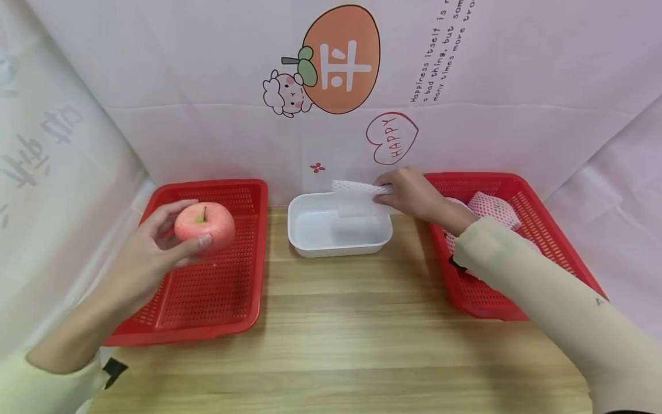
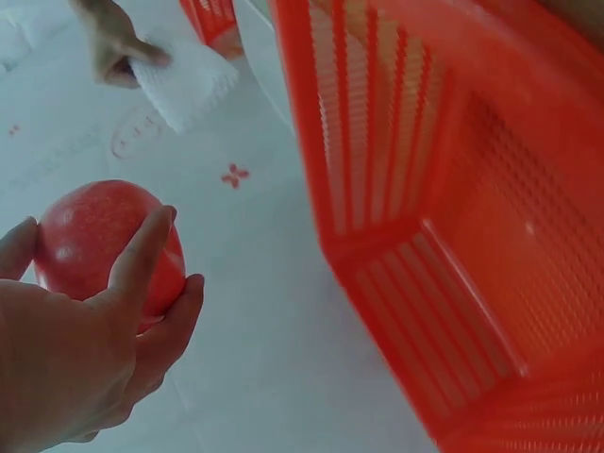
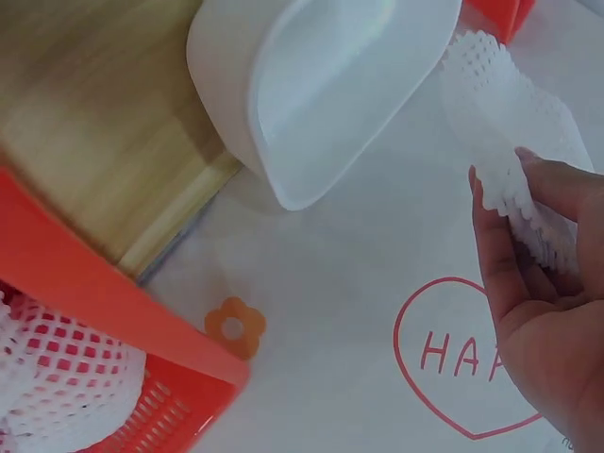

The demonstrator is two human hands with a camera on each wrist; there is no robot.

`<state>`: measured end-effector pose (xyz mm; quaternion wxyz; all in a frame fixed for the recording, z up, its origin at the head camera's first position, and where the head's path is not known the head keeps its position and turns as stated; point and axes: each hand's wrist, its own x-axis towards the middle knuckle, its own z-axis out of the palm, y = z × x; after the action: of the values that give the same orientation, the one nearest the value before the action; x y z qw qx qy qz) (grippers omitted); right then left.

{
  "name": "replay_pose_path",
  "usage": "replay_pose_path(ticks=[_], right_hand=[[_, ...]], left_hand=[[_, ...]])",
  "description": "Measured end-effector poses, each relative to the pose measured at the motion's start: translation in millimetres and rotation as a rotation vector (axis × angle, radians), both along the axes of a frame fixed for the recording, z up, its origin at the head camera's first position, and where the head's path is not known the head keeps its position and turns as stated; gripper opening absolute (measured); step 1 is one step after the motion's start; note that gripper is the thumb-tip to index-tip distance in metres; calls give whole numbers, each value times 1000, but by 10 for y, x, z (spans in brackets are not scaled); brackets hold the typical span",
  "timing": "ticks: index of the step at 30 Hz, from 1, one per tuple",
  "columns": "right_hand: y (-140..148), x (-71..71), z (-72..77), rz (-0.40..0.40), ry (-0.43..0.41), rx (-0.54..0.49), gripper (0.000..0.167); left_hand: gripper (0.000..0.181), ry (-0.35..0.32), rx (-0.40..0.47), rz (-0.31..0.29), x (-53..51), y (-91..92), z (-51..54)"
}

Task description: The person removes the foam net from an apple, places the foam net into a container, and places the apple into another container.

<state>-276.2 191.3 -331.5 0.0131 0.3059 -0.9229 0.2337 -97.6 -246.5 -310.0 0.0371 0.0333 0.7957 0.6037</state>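
Head view: at left, the left hand grips an apple, seen against a red basket. Right of centre, the right hand pinches a white foam net, overlapping a white tray. Netted bundles, possibly fruit, lie in a second basket at right.

Left wrist view: the apple sits gripped at lower left.

Right wrist view: the net is pinched at the right edge.

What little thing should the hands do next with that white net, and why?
Maybe lower the net into the tray and let go. The right hand holds it close to the tray, and it looks empty: the left hand has a bare apple.
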Motion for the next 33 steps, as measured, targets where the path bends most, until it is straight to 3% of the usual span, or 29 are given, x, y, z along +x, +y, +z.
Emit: replay_pose_path(ticks=[6, 13, 18, 23, 27, 30, 33], right_hand=[[-71, -131, -33, -11, -33, 52, 38], [-104, -285, -180, -45, -92, 84, 42], [-151, -358, -268, -62, -144, 108, 45], [-178, -391, -327, -100, -190, 147, 46], [-204, -429, -387, -114, -203, 180, 45], [-235, -442, -410, -113, -223, 203, 47], [-274, -445, -410, -105, -243, 223, 49]], left_hand=[[65, -27, 139, 14, -294, -215, -8], [85, -105, 117, 42, -540, -368, -63], [89, -177, 38, 81, -713, -460, -148], [78, -236, -80, 72, -949, -525, -222], [71, -263, -82, 93, -1115, -538, -307], [67, -278, -66, 118, -1186, -544, -393], [65, -292, -106, 134, -1213, -550, -486]])
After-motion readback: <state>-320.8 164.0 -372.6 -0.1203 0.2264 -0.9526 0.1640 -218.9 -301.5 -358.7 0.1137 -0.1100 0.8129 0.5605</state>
